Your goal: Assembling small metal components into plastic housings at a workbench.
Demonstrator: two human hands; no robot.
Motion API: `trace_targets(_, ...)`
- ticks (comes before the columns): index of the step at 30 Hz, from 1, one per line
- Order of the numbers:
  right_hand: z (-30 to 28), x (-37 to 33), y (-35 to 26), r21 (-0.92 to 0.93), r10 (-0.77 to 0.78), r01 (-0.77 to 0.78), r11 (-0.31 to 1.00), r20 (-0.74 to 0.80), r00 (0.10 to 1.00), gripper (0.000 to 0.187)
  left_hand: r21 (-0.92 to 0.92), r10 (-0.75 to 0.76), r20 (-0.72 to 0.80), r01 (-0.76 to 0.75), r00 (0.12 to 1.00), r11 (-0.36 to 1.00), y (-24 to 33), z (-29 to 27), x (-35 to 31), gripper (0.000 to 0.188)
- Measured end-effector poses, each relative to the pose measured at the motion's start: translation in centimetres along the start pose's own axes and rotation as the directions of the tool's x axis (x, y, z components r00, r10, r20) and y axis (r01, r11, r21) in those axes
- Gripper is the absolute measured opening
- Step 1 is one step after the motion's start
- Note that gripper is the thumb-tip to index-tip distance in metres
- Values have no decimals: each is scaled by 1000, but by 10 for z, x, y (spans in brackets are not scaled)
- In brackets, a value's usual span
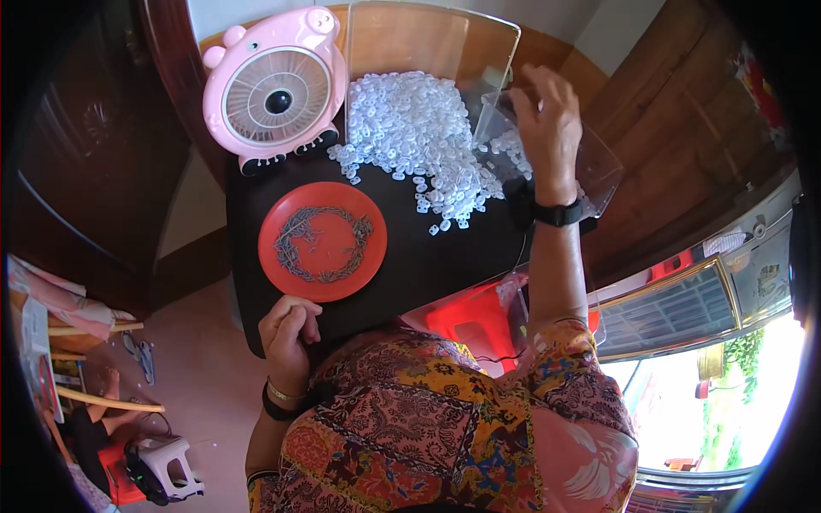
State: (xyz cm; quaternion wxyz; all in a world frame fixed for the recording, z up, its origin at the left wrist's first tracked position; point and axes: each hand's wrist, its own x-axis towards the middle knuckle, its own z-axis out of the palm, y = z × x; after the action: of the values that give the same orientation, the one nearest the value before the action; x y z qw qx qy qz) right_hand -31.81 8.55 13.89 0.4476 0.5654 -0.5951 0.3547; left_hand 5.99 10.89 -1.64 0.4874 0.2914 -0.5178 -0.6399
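My left hand is at the table's near left edge, just below a round red plate. Its fingers are curled together, and whatever they may hold is hidden. On the plate lies a ring of small thin grey metal pieces that look like pins or screws. My right hand reaches over a clear plastic box at the far right, thumb apart from bent fingers; I see nothing between them. White pieces lie in the box beside the hand. Left of it spreads a large heap of small white plastic pieces with holes.
A pink pig-shaped fan stands at the table's back left. Behind the heap rises a clear plastic panel. The dark table has a red stool by its near edge. Another person's leg shows at lower left.
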Motion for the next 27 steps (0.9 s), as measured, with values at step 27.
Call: trace_targets(27, 52, -122, -58, 247, -225, 38, 968, 791, 569, 12, 118, 30, 3, -30, 1000, 993, 11, -4, -6, 24)
